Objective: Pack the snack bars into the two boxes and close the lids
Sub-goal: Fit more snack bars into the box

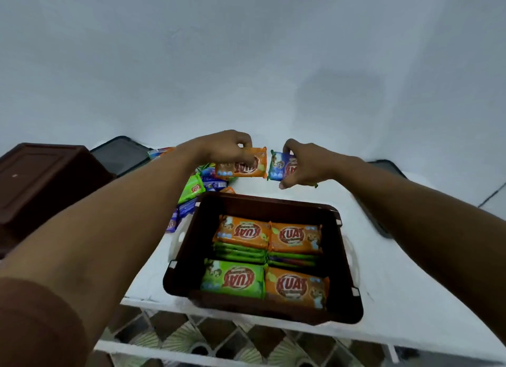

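An open dark brown box [189,246] stands on the white table near its front edge, holding stacked orange and green snack bars [295,236]. Beyond the box, my left hand [224,147] grips an orange snack bar [247,166] above the table. My right hand [306,164] holds a blue snack bar [279,166] right beside it, the two bars nearly end to end. A loose pile of green, blue and orange bars [197,191] lies on the table behind the box's left corner. A second brown box [41,180] sits at the far left with its brown top face towards me.
Two dark lids lie flat on the table, one at the back left [120,153] and one at the right [383,172], partly hidden by my right arm. A white wall rises just behind the table. Patterned floor tiles [191,336] show below the table's front edge.
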